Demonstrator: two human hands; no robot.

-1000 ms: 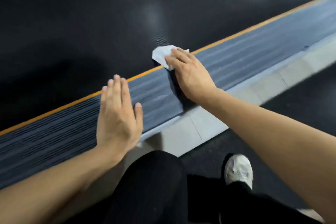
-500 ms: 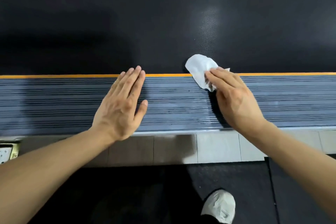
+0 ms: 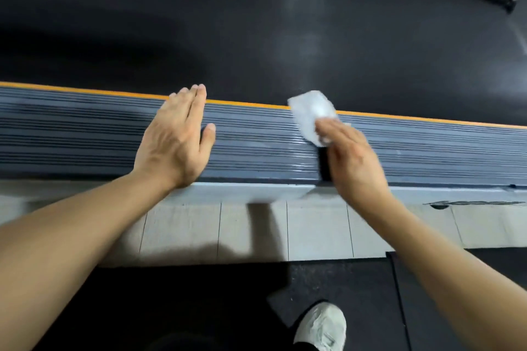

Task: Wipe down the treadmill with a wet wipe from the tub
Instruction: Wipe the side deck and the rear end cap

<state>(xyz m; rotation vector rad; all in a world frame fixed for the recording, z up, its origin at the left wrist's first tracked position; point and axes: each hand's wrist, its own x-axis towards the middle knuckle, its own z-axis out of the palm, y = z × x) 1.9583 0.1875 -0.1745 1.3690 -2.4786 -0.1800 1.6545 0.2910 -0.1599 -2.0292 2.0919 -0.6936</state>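
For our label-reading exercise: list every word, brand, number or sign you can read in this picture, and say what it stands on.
None can be read.
Grey ribbed side rail, black treadmill belt, crumpled white wet wipe, white shoe: no print visible.
Dark smudge on pale floor tiles: too blurred to tell.

At mid-frame the left hand (image 3: 174,139) lies flat, fingers straight, on the treadmill's ribbed side rail (image 3: 256,139). Right of it, the blurred right hand (image 3: 353,162) presses a white wipe (image 3: 312,114) onto that rail beside the black belt (image 3: 256,37).
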